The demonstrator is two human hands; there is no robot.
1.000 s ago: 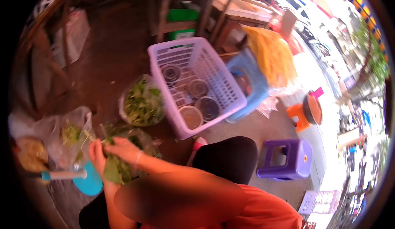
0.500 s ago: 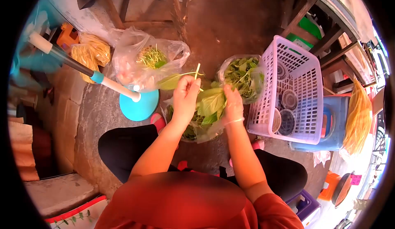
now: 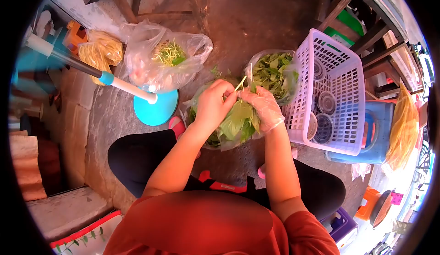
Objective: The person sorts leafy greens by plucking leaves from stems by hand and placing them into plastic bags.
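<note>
Between my knees, my left hand (image 3: 217, 103) pinches a pale green stem (image 3: 240, 83) over an open plastic bag of leaves. Close against it, my right hand (image 3: 265, 107), in a clear plastic glove, is closed on leafy greens (image 3: 238, 120) whose leaves hang below the fingers. The fingertips of both hands nearly meet at the stems. Behind my right hand stands a second bag of green leaves (image 3: 273, 74). Farther left, another clear bag (image 3: 195, 49) holds thin stem pieces (image 3: 169, 53).
A lilac basket (image 3: 298, 94) with round lids stands at the right, beside a blue stool (image 3: 380, 122) and a yellow bag (image 3: 404, 126). A fan with a turquoise base (image 3: 156, 110) is at the left. Wooden table legs (image 3: 197, 7) rise at the back.
The view has swung left since the first frame. Since the middle frame, my left hand has moved right to meet my right hand, and the large leaf beside it has gone from there.
</note>
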